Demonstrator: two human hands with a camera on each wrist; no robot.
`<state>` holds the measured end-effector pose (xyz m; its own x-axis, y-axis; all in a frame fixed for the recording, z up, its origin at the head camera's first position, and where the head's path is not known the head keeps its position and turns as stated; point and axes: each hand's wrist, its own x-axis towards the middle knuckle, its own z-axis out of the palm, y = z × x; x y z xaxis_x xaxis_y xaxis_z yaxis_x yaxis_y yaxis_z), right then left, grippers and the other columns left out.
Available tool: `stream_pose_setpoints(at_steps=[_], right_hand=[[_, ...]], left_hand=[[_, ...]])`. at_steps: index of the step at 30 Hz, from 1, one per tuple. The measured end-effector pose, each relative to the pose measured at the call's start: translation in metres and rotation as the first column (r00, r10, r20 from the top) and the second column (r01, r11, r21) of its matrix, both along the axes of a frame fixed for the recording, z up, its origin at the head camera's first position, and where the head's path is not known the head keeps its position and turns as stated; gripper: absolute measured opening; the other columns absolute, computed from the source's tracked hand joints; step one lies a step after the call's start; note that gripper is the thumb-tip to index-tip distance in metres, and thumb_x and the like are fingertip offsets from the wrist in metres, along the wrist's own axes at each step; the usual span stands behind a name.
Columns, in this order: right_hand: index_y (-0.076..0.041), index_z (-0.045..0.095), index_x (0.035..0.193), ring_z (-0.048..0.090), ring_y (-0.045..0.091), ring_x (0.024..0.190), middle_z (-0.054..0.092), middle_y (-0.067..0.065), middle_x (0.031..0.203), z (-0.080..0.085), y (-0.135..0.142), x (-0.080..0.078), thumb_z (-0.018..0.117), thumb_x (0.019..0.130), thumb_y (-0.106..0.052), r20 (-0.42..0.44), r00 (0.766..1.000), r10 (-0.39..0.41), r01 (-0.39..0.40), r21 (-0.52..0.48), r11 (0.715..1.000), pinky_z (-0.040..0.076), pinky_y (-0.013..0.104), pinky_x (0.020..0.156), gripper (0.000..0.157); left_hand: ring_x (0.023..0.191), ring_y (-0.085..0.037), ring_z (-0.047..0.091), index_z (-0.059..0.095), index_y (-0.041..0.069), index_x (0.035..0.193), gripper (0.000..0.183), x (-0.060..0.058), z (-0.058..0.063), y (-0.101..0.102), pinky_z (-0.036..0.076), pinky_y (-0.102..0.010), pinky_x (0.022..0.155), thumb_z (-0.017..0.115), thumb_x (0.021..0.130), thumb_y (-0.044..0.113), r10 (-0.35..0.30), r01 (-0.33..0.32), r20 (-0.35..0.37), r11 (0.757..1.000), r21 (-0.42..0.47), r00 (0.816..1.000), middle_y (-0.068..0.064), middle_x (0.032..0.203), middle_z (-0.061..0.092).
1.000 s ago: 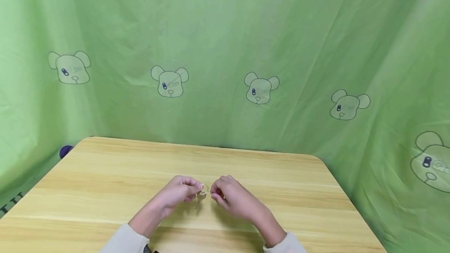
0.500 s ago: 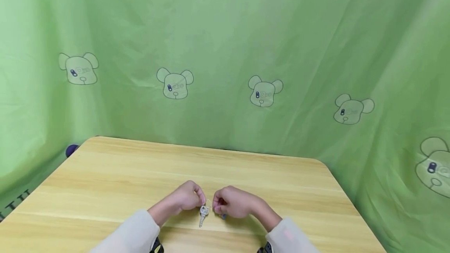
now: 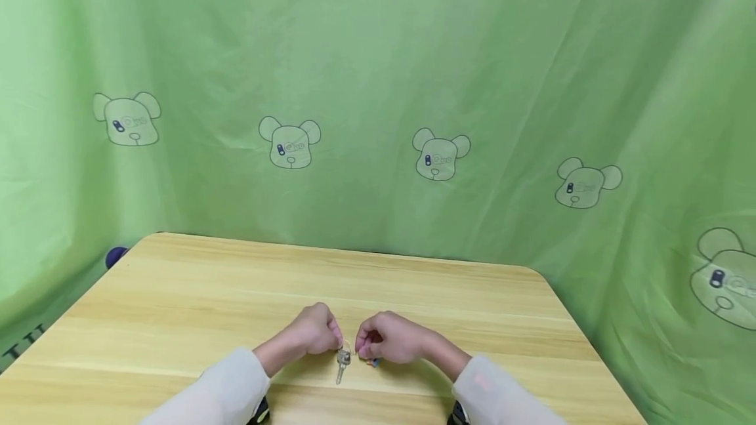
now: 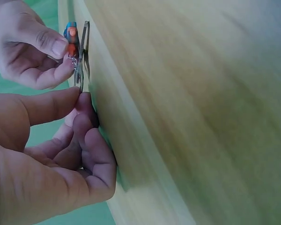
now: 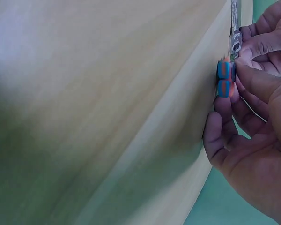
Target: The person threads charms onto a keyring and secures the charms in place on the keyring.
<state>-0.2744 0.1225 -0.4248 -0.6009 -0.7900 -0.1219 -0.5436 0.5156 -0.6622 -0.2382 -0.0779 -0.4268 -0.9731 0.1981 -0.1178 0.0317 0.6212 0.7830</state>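
Near the front of the table, my left hand [image 3: 319, 329] pinches a key ring [image 3: 346, 345] between thumb and forefinger. A silver key [image 3: 343, 367] hangs from the ring and points toward the table's near side. My right hand [image 3: 394, 338] sits just across from it, its thumb and fingertips pinching a small blue and orange charm [image 5: 224, 79]. In the left wrist view the charm [image 4: 72, 38] shows a short chain [image 4: 75, 62] beside the metal of the ring and key. Whether the chain is joined to the ring is too small to tell.
The pale wooden table [image 3: 224, 281] lies under both hands. A green curtain [image 3: 366, 71] printed with bear heads stands behind it and along both sides. Light sleeves [image 3: 215, 389] cover the forearms, with dark straps at the wrists.
Both hands have come lower, nearer the person, since a second ago. The key has turned to show its flat side, and the charm has come into sight under the right hand.
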Motion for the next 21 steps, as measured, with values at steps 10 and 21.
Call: stream_pose_setpoints(at_steps=[10, 21], right_hand=[[-0.008, 0.063, 0.091, 0.062, 0.009, 0.067, 0.066, -0.001, 0.076, -0.002, 0.005, -0.001, 0.067, 0.088, -0.012, 0.021, 1.000, -0.023, 0.024, -0.042, 0.999, 0.051, 0.021, 0.067, 0.006], [-0.007, 0.062, 0.105, 0.059, 0.006, 0.082, 0.062, -0.007, 0.086, 0.005, 0.019, -0.002, 0.063, 0.091, -0.021, -0.052, 0.994, -0.099, 0.098, -0.010, 0.995, 0.049, 0.022, 0.079, 0.020]], left_hand=[[0.065, -0.017, 0.052, 0.067, 0.007, 0.070, 0.011, -0.002, 0.001, -0.005, 0.045, -0.029, 0.059, 0.076, 0.072, 0.001, -0.002, 0.001, -0.020, 0.999, -0.034, 1.000, -0.001, 0.072, 0.060], [0.054, -0.010, 0.050, 0.065, 0.010, 0.077, 0.010, -0.001, -0.003, -0.015, 0.043, -0.025, 0.049, 0.068, 0.086, 0.013, -0.150, 0.120, -0.226, 0.983, -0.141, 0.963, 0.004, 0.065, 0.056]])
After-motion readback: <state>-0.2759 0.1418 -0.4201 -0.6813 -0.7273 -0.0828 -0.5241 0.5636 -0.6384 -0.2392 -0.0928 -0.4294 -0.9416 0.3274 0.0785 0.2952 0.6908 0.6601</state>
